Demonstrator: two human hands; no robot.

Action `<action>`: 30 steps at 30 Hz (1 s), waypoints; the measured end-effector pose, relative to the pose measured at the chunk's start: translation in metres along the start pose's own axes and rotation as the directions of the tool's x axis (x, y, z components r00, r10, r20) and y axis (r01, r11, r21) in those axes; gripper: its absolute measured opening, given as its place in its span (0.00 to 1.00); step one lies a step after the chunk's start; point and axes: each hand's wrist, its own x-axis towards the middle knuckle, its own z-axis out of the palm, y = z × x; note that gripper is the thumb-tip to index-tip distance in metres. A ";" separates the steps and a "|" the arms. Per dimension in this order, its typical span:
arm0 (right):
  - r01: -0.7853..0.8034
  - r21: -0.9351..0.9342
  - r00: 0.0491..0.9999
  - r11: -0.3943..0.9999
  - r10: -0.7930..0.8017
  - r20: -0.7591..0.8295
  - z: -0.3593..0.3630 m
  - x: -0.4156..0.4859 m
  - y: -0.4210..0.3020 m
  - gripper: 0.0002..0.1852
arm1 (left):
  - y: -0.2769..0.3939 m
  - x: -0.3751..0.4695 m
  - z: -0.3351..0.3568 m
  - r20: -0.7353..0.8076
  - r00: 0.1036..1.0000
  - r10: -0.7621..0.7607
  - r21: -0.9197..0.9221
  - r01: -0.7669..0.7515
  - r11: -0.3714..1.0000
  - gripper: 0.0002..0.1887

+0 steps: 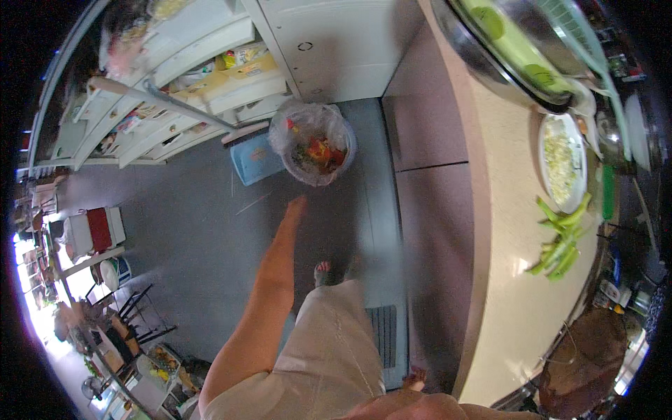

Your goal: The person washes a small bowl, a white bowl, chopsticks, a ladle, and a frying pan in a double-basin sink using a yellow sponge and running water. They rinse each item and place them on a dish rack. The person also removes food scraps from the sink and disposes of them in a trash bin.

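My left hand (297, 206) is blurred at the end of my outstretched left arm, above the grey floor, just below a round waste bin (350, 152) lined with a clear plastic bag and holding red and green scraps. Its fingers cannot be made out, and no held object shows. Low in the picture, my right hand (416, 378) shows only in part, beside the counter's cabinet front; whether it holds anything cannot be told. On the cream countertop (517, 320), at the right, an oval white dish (562, 163) of chopped pale food stands beside long green vegetable pieces (560, 247).
A blue dustpan (257, 160) and a long-handled broom (178, 107) are left of the bin. White shelves (142, 126) hold packets at upper left. A metal bowl (504, 73) stands on the counter. A stool-like white seat (115, 273) and black-legged furniture (139, 315) are far left.
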 end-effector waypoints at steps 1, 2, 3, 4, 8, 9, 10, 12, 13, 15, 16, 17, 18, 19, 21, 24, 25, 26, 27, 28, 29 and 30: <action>-0.006 -0.108 1.000 0.994 0.003 -0.028 0.014 0.014 0.001 0.09 | 0.005 0.016 0.010 -0.021 0.994 -0.106 -0.028 0.106 0.994 0.21; -0.073 -0.058 0.997 0.996 0.071 -0.023 0.026 0.023 0.003 0.10 | 0.009 0.032 0.017 -0.010 0.988 -0.151 -0.130 0.148 0.980 0.21; -0.148 -0.012 0.988 0.989 0.148 -0.034 0.038 0.026 0.007 0.10 | 0.013 0.047 0.033 0.024 0.980 -0.196 -0.224 0.196 0.955 0.21; -0.214 0.027 0.976 0.977 0.215 -0.035 0.049 0.031 0.009 0.11 | 0.009 0.066 0.047 0.056 0.970 -0.236 -0.318 0.241 0.917 0.21; -0.281 0.113 0.959 0.953 0.274 0.069 0.087 0.064 0.022 0.14 | -0.047 0.170 -0.024 0.054 0.997 -0.056 -0.803 0.077 0.591 0.21; -0.315 0.142 0.948 0.938 0.318 0.005 0.093 0.064 0.027 0.14 | -0.048 0.178 0.000 0.060 0.992 -0.110 -0.793 0.114 0.599 0.20; -0.358 0.173 0.920 0.917 0.378 -0.099 0.093 0.058 0.031 0.15 | -0.046 0.171 0.031 0.082 0.980 -0.180 -0.775 0.177 0.606 0.19; -0.319 0.305 0.586 0.897 0.439 -0.681 0.098 0.065 0.038 0.17 | -0.042 0.155 0.044 0.027 0.975 -0.219 -0.756 0.163 0.634 0.15; -0.330 0.308 0.578 0.892 0.449 -0.681 0.094 0.065 0.038 0.17 | -0.040 0.146 0.047 -0.015 0.981 -0.192 -0.749 0.116 0.652 0.13; -0.431 0.146 0.718 0.891 0.436 -0.542 0.087 0.061 0.040 0.18 | -0.031 0.122 0.046 -0.130 0.972 -0.196 -0.718 0.044 0.695 0.09; -0.468 0.067 0.766 0.881 0.442 -0.466 0.083 0.058 0.040 0.18 | -0.027 0.108 0.050 -0.193 0.955 -0.227 -0.693 0.031 0.721 0.07; -0.423 0.015 0.893 0.906 0.420 -0.162 0.072 0.054 0.033 0.18 | -0.024 0.090 0.052 -0.257 0.933 -0.252 -0.666 0.018 0.746 0.05; -0.372 0.012 0.923 0.928 0.371 -0.103 0.058 0.049 0.027 0.17 | -0.029 0.078 0.032 -0.228 0.946 -0.229 -0.673 0.017 0.740 0.05; -0.331 0.012 0.943 0.944 0.331 -0.034 0.045 0.042 0.024 0.16 | -0.035 0.066 0.007 -0.196 0.960 -0.201 -0.677 0.016 0.736 0.04; -0.243 0.017 0.970 0.970 0.244 -0.023 0.025 0.020 0.013 0.15 | -0.042 0.015 -0.003 -0.213 0.954 -0.212 -0.578 0.052 0.814 0.04; -0.099 0.060 0.995 0.993 0.101 -0.027 -0.016 -0.025 0.010 0.14 | -0.039 -0.091 -0.034 -0.049 0.968 -0.247 -0.417 0.205 0.885 0.03; -0.078 0.080 0.997 0.994 0.078 0.003 -0.028 -0.041 0.014 0.14 | -0.030 -0.129 -0.048 -0.019 0.966 -0.256 -0.353 0.233 0.906 0.04; -0.072 0.104 0.997 0.992 0.069 0.036 -0.045 -0.059 0.015 0.14 | -0.022 -0.163 -0.053 0.006 0.968 -0.253 -0.315 0.241 0.918 0.04; -0.039 0.103 0.997 0.994 0.032 0.075 -0.065 -0.067 0.015 0.14 | -0.023 -0.196 -0.064 0.015 0.968 -0.250 -0.302 0.243 0.922 0.05; 0.004 0.100 0.995 0.995 -0.014 0.096 -0.085 -0.072 0.018 0.14 | -0.033 -0.227 -0.080 0.018 0.971 -0.237 -0.329 0.230 0.916 0.04; 0.006 0.118 0.995 0.993 -0.018 0.094 -0.102 -0.086 0.020 0.14 | -0.030 -0.260 -0.085 0.026 0.968 -0.250 -0.313 0.245 0.917 0.05; 0.021 0.124 0.996 0.992 -0.031 0.082 -0.122 -0.095 0.025 0.15 | -0.028 -0.290 -0.094 0.038 0.966 -0.256 -0.286 0.256 0.923 0.05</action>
